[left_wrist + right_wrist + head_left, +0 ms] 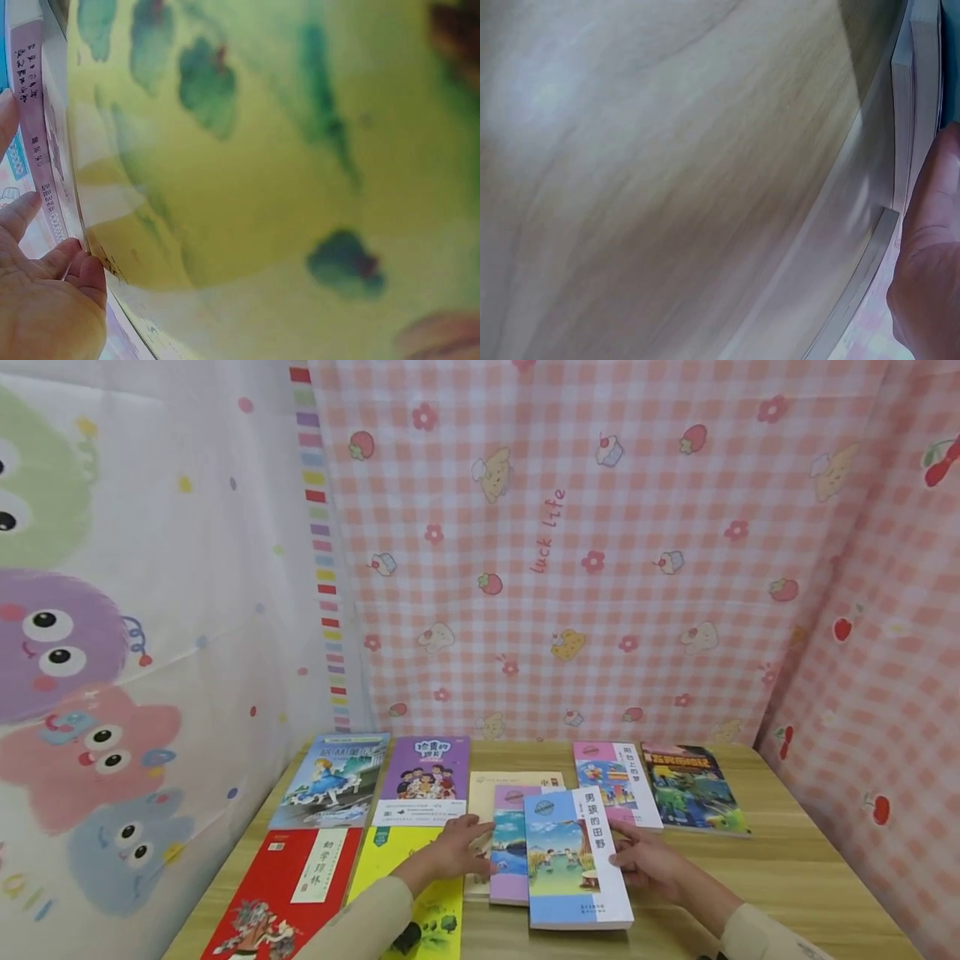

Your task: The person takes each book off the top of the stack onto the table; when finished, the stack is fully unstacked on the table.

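A blue-and-white book [573, 860] lies on top of a small overlapping pile. Under it, to the left, shows a purple-edged book [504, 868], and below that a beige book [517, 778]. My right hand [648, 860] grips the blue-and-white book at its right edge, the thumb near its cover and some fingertips hidden. My left hand [457, 847] reaches over the beige book from the left, fingers spread, touching the pile's left side. In the left wrist view, the left hand's fingers [22, 214] lie beside a book spine [37, 142].
Left of the pile are a red book [262, 893], a yellow book [405, 860], a blue picture book [330, 781] and a purple book [423, 777]. Behind on the right lie a pink-and-white book [615, 781] and a dark green book [693, 789]. Printed curtains [570, 610] enclose the wooden table [795, 868].
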